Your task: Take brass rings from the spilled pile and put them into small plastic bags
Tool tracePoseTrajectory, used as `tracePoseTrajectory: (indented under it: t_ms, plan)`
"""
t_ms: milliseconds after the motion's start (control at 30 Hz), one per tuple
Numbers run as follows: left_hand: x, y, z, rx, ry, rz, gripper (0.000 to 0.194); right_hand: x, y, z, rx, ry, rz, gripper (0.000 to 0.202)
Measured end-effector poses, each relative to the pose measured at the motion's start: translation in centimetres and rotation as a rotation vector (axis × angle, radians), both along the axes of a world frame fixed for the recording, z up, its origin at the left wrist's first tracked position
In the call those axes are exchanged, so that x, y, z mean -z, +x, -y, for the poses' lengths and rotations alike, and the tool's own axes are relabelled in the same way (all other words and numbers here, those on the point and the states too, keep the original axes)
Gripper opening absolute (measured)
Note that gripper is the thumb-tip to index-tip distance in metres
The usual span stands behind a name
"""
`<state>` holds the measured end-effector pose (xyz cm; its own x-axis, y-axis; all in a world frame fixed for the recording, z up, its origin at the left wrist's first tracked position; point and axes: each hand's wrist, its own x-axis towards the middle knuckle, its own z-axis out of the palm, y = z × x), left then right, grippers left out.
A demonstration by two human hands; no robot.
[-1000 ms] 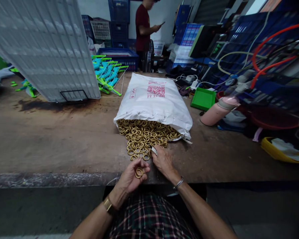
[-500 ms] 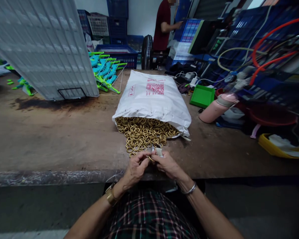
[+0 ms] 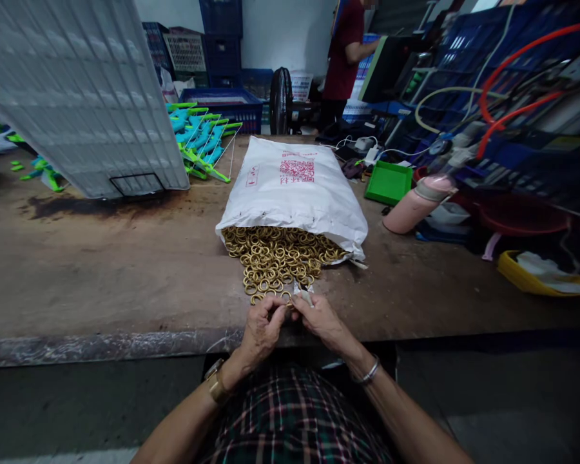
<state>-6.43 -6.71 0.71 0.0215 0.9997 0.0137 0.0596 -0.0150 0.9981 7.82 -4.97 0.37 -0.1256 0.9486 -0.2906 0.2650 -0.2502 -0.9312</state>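
My left hand [image 3: 263,327] is closed, thumb and fingertips pinching a brass-coloured ring [image 3: 289,305] near the table's front edge. Against that ring works my right hand [image 3: 323,320], its fingers wrapped round a small pale-handled tool [image 3: 306,297]; a thin tip seems to point away from me, but its exact kind is unclear. Just beyond both hands, a heap of brass-coloured rings [image 3: 270,261] spills from the mouth of a white woven sack [image 3: 290,196] with red print. The fingers partly cover the held ring and the tool.
A tall translucent ribbed plastic bin [image 3: 101,103] stands at left, beside turquoise-and-green toy bows [image 3: 203,142]. To the right are a green tray [image 3: 389,182], a pink bottle [image 3: 415,206] and a yellow basket [image 3: 536,277]. A person in dark red [image 3: 343,55] stands behind, near a fan [image 3: 281,100].
Both hands stay together at the ring, and the pale tool has tilted lower in my right hand. The person behind has shifted to the right. The view has turned slightly.
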Motion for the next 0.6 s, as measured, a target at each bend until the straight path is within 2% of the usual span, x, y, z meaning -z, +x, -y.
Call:
tracePoseTrajectory:
  t_ms: [167, 300, 467, 533, 600]
  plan:
    - [0.04, -0.04, 0.22, 0.151, -0.256, 0.157, 0.026, -0.22, -0.36, -0.29, -0.018, 0.126, 0.132, 0.030]
    - [0.19, -0.20, 0.38, 0.276, -0.369, 0.294, 0.033, -0.29, -0.63, -0.36, -0.008, 0.188, 0.156, 0.029]
    - [0.13, -0.26, 0.55, 0.245, -0.423, 0.456, 0.030, -0.07, -0.41, -0.42, -0.018, 0.156, 0.133, 0.027]
    - [0.10, -0.26, 0.57, 0.217, -0.425, 0.470, 0.031, 0.00, -0.25, -0.27, -0.032, 0.215, 0.244, 0.024]
    - [0.12, -0.25, 0.54, 0.199, -0.411, 0.464, 0.031, 0.06, -0.21, 0.04, -0.111, 0.311, 0.384, 0.018]
